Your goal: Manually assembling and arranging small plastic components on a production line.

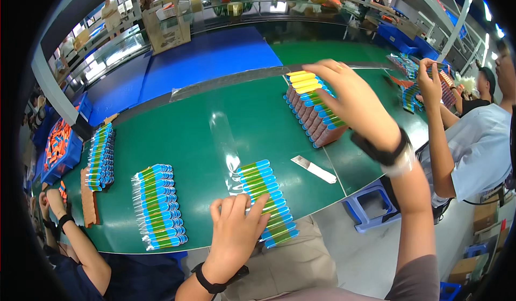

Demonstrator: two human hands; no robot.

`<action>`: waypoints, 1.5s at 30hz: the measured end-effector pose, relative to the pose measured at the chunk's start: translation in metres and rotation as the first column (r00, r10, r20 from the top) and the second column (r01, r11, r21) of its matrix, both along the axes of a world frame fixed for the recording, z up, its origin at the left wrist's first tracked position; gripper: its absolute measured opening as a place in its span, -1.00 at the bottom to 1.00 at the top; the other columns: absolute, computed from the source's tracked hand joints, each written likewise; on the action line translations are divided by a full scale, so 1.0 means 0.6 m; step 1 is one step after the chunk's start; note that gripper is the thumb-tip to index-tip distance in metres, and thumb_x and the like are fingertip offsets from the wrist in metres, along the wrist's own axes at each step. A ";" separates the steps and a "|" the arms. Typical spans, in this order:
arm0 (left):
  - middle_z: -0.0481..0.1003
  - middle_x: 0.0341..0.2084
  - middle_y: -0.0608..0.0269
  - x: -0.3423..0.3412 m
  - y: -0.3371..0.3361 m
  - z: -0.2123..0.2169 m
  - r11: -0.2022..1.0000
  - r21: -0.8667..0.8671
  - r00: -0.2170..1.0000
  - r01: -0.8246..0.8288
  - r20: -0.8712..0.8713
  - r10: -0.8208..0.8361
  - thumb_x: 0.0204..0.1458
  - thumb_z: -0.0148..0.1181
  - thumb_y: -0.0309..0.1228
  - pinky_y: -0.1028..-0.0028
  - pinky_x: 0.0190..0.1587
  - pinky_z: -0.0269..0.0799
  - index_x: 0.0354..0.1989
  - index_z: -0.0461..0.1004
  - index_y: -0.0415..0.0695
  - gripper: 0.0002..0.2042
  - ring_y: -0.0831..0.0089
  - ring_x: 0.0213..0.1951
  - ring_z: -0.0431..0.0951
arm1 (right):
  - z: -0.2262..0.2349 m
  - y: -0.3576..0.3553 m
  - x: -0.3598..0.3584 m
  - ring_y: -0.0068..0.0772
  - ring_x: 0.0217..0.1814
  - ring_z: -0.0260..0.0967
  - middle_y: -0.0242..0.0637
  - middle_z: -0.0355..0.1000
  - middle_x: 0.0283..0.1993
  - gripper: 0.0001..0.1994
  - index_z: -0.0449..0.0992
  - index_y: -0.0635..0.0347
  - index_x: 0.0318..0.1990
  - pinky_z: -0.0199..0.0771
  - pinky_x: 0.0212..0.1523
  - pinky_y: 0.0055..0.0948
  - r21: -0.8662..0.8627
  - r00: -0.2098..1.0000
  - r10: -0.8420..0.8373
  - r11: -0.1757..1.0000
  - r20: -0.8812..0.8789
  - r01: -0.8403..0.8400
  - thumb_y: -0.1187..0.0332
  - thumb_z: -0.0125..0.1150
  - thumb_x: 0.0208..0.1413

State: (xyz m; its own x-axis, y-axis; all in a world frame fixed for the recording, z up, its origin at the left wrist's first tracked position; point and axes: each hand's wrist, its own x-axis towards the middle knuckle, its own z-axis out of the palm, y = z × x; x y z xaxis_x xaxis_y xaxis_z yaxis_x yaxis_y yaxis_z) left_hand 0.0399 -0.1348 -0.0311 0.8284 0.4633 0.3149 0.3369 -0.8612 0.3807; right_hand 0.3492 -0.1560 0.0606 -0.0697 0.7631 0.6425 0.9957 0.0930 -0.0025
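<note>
Fingers curled and thumb pressed down, my left hand (pixel 236 228) is closed on a row of blue-and-green nail files (pixel 267 188) at the table's front edge. My right hand (pixel 355 99) is slightly blurred, fingers and thumb apart, over a tall stack of nail files (pixel 314 115) farther back. That stack has brown sides and a few yellow files (pixel 303 81) on top; my hand covers part of it. Whether my fingertips touch it I cannot tell. A flat clear plastic sleeve (pixel 221 134) lies beyond my left hand. Right of the row lies a whitish flat strip (pixel 314 169).
Two more bundles of nail files, one near (pixel 161 207) and one farther left (pixel 101 156), stand on the green table (pixel 188 150). A blue bin of orange pieces (pixel 59 145) is at far left. Co-workers' hands work at left (pixel 54 201) and right (pixel 430 83). A blue stool (pixel 371 204) stands below.
</note>
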 end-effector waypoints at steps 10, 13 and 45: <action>0.25 0.28 0.09 -0.046 0.003 -0.016 1.000 0.024 0.992 -0.001 -0.129 0.004 0.04 0.26 -0.22 -0.18 0.37 -0.19 0.26 0.32 -0.06 -0.42 0.06 0.33 0.14 | 0.007 0.100 0.064 0.04 -0.06 0.43 -0.08 0.50 -0.21 -0.82 0.40 0.20 -0.18 0.42 -0.08 -0.13 -0.353 0.994 -0.033 0.936 -0.109 -0.008 0.33 0.21 0.17; 0.30 0.23 0.11 -0.042 0.008 -0.016 0.999 0.028 0.995 0.027 -0.096 -0.025 0.00 0.28 -0.23 -0.17 0.36 -0.17 0.24 0.35 -0.06 -0.42 0.08 0.30 0.19 | 0.013 0.099 0.040 0.11 -0.14 0.45 -0.04 0.49 -0.23 -0.77 0.36 0.20 -0.13 0.44 -0.15 -0.11 -0.217 0.990 -0.038 0.976 -0.137 0.007 0.28 0.18 0.21; 0.29 0.25 -0.07 -0.020 -0.014 -0.057 0.998 0.039 0.996 -0.057 0.068 0.054 -0.18 0.31 -0.20 -0.19 0.27 0.02 0.07 0.48 -0.07 -0.45 0.12 0.22 0.30 | -0.086 0.105 -0.162 -0.37 -0.51 0.28 -0.18 0.41 -0.51 -0.80 0.48 0.31 -0.34 0.33 -0.42 -0.39 -0.680 0.775 0.093 0.424 -0.625 -0.598 0.36 0.29 -0.06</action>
